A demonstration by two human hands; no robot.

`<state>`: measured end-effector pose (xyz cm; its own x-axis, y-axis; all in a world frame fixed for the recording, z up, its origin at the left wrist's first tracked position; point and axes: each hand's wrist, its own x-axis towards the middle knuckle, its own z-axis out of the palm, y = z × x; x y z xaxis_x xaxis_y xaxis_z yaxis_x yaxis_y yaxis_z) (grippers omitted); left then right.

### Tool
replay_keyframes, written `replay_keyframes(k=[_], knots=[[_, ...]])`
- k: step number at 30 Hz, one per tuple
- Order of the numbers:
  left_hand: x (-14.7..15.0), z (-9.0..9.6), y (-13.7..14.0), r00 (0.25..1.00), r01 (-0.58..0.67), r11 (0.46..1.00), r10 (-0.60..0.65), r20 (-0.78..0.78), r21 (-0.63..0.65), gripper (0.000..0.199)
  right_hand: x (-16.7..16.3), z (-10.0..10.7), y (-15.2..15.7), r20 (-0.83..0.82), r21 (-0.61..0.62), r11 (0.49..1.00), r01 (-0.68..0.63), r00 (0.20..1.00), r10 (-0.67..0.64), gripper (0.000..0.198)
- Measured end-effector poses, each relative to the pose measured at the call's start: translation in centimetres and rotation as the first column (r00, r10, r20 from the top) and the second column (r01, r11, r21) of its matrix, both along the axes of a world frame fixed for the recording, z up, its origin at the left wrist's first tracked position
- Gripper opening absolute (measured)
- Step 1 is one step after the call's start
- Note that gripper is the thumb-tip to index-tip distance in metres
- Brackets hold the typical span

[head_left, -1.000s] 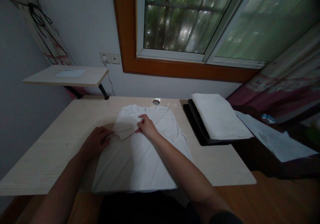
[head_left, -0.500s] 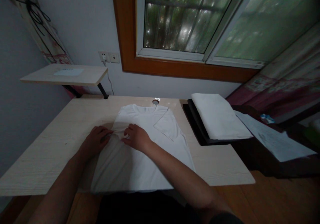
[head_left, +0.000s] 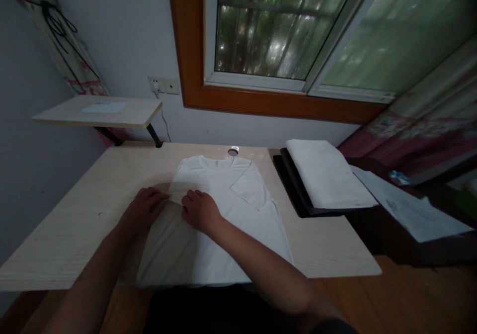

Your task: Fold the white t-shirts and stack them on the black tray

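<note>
A white T-shirt [head_left: 219,244] lies spread on the pale wooden table, its neckline toward the wall. The sleeve on its right side is folded inward over the body. At the shirt's left edge, my left hand [head_left: 143,207] pinches the fabric between thumb and fingers. My right hand [head_left: 201,209] rests on the shirt just to the right, its fingers curled closed on the left sleeve's cloth. A short stretch of fabric runs between the two hands. What lies under my right fingers is hidden.
White folded cloth [head_left: 328,175] tops a black folder-like stack [head_left: 298,190] on the table's [head_left: 74,224] right. A raised shelf [head_left: 126,118] on black legs stands at the back left. Printed sheets [head_left: 413,205] lie on a dark surface beyond the right edge.
My right hand has shifted slightly down, its fingers curling closer onto the sleeve cloth, which looks flatter. My left hand keeps its pinch at the shirt's edge.
</note>
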<state>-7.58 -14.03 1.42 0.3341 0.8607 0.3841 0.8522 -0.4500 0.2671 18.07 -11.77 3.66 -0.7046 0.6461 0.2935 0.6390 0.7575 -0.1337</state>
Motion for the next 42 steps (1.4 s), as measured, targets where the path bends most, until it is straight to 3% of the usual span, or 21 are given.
replay_keyframes(k=[6, 13, 21, 23, 28, 34, 42], knots=[[0.2, 0.5, 0.0, 1.000, -0.013, 1.000, 0.014, 0.025, -0.010, 0.033, 0.1, 0.3, -0.7, 0.073, -0.005, 0.997, -0.081, 0.994, 0.081, 0.012], [0.1, 0.0, -0.1, 0.999, -0.039, 0.999, 0.038, 0.017, 0.037, 0.032, 1.7, 1.1, -0.4, 0.029, -0.038, 0.999, -0.027, 0.999, 0.029, 0.019], [0.2, -0.1, 0.2, 1.000, -0.004, 0.994, 0.005, -0.012, 0.108, 0.033, 12.2, 1.6, 3.2, -0.143, -0.046, 0.962, 0.270, 0.951, -0.273, 0.028], [0.9, 0.0, 0.5, 0.999, 0.001, 0.994, 0.003, -0.041, 0.105, 0.034, 15.1, 1.1, 3.9, -0.152, -0.031, 0.935, 0.354, 0.923, -0.355, 0.029], [4.8, -0.1, 1.4, 0.993, -0.023, 1.000, 0.025, -0.113, 0.016, 0.044, 20.2, -1.2, 4.6, -0.097, 0.021, 0.910, 0.413, 0.907, -0.410, 0.039], [10.1, -0.7, 5.6, 0.971, -0.074, 0.997, 0.064, -0.231, -0.032, 0.057, 21.8, -3.6, 4.7, -0.037, 0.058, 0.909, 0.412, 0.911, -0.410, 0.049], [12.2, -1.6, 13.1, 0.936, -0.230, 0.971, 0.205, -0.285, -0.059, 0.063, 21.4, -2.5, 4.4, 0.028, 0.025, 0.888, 0.460, 0.887, -0.460, 0.050]])
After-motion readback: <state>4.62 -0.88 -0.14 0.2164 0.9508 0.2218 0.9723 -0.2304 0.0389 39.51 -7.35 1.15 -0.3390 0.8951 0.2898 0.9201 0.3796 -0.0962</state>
